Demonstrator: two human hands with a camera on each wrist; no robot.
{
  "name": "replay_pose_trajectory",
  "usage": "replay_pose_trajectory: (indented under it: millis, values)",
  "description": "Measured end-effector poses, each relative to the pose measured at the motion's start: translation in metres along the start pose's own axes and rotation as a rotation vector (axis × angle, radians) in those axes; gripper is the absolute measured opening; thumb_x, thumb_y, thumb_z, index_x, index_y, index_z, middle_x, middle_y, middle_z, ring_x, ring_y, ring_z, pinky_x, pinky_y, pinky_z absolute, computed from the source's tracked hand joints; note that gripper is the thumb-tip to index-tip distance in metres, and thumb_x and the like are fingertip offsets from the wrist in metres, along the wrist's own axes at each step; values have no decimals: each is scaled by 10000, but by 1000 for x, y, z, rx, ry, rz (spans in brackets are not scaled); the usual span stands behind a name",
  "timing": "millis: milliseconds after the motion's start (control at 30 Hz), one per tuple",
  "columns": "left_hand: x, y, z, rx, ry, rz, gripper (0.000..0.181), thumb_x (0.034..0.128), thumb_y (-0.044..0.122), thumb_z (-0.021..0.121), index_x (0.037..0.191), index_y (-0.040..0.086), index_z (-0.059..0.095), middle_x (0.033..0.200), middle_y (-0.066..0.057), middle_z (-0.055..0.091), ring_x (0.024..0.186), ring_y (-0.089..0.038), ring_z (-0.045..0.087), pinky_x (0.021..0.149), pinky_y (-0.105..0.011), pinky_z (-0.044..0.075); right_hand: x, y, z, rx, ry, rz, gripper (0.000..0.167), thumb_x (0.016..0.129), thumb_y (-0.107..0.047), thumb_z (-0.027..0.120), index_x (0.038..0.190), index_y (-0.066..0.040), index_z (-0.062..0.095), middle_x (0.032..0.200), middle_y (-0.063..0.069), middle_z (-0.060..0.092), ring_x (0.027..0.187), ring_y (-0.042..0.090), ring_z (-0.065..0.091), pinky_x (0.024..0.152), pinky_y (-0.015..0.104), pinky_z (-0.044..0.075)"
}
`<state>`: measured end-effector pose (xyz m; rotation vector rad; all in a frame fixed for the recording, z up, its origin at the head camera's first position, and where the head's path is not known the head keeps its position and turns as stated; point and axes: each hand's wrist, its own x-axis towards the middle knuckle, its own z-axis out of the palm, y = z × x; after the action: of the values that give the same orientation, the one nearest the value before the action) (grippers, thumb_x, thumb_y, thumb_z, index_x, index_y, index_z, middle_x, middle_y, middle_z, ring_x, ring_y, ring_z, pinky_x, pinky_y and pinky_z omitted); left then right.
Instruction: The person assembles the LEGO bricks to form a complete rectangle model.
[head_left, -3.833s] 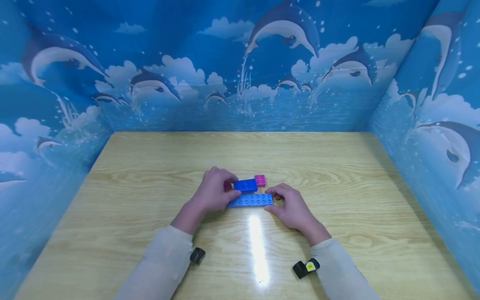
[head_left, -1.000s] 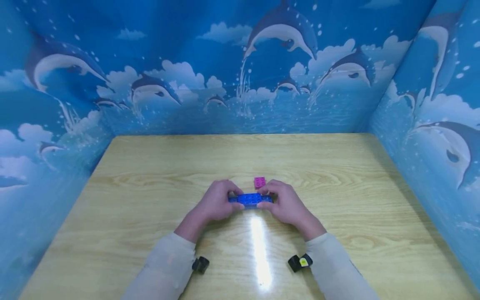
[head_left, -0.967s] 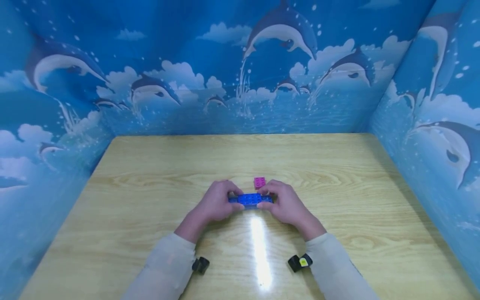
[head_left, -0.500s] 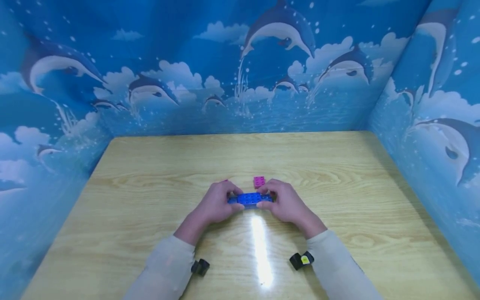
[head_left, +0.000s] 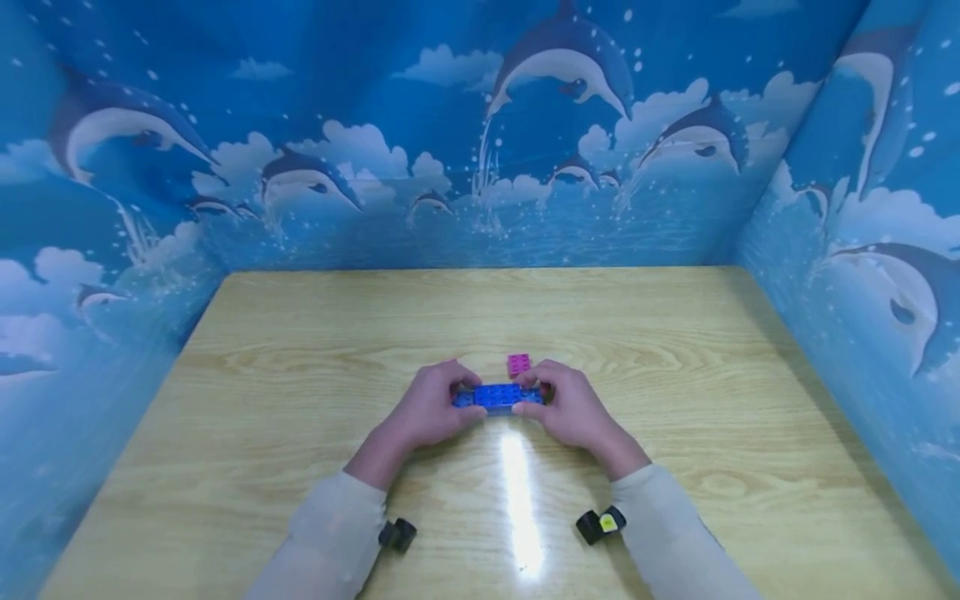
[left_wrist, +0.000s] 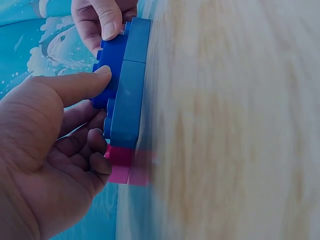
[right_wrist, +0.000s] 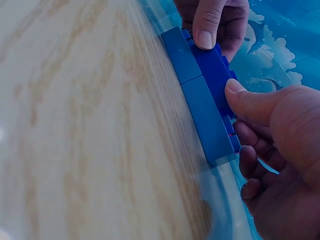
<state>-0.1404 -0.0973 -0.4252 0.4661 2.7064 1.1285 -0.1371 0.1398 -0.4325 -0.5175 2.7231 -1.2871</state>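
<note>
A dark blue toy building brick (head_left: 498,395) sits on top of two lighter blue bricks (left_wrist: 129,102) laid end to end on the table, bridging their seam in the right wrist view. My left hand (head_left: 431,406) pinches the left part of the dark brick, its thumb (left_wrist: 102,75) on the near side. At the other end my right hand (head_left: 567,404) pinches it likewise, thumb (right_wrist: 234,87) against the near face. The far fingertips are partly hidden behind the bricks.
Behind the stack, close to my right fingers, lies a pink brick (head_left: 518,365). Another pink brick (left_wrist: 120,165) stands by my left fingers, mostly hidden in the head view. The wooden table (head_left: 300,317) meets dolphin-printed cloth walls (head_left: 337,217).
The dark blue brick has gone from behind the lighter bricks onto their top, and my right hand has shifted from their right end to grip it. Over the last second both hands barely move.
</note>
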Motion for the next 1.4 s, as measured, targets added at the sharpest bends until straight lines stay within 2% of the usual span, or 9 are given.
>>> replay_pose_trajectory:
  millis: [233,533,833,1133,1267,1400]
  values:
    - [-2,-8,0,8,19,23,389,776,218,865,1108,86,711,955,35,637,832,-130,576,763,-310,518,0,2,1,-3,13,-9,311,823,-156,833,1115,-157,726,971,-49,640,840,197,555,716,361,495]
    - [-7,-11,-3,41,46,31,389,769,173,872,1104,49,717,1048,-45,685,1001,-208,630,922,-369,510,0,3,2,6,19,-13,286,834,-152,828,1103,-143,731,964,-49,641,834,208,560,707,361,496]
    - [-11,-11,-7,72,37,-20,386,768,183,871,1101,51,729,1010,-34,678,920,-173,614,849,-345,526,0,2,1,0,13,-14,294,831,-153,830,1107,-136,728,979,-44,648,850,210,568,725,359,502]
    - [-11,-10,-7,62,20,-45,379,780,189,862,1110,60,727,1042,-44,682,964,-190,622,881,-361,526,1,5,-2,7,3,-34,354,816,-172,844,1147,-122,729,978,-46,642,834,184,554,711,359,499]
    - [-11,-11,-6,52,16,-48,382,784,188,859,1117,58,725,1054,-48,682,981,-196,623,892,-364,524,4,8,-5,49,27,-62,309,837,-189,832,1124,-125,738,1013,-25,671,841,210,563,713,382,498]
    - [-10,-13,-6,45,19,-42,378,784,188,858,1112,55,725,1047,-49,682,975,-196,622,890,-364,525,9,10,-9,65,67,-55,271,871,-207,802,1115,-113,731,1049,15,679,900,236,567,746,414,492]
